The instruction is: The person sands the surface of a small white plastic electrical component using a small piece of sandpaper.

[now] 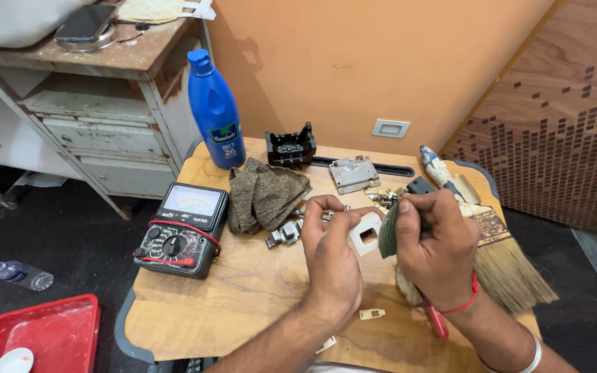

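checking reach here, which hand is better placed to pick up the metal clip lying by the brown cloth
Left. The left hand sits right beside the metal clip, which lies near the brown cloth. The right hand is farther off and already grips a green piece.
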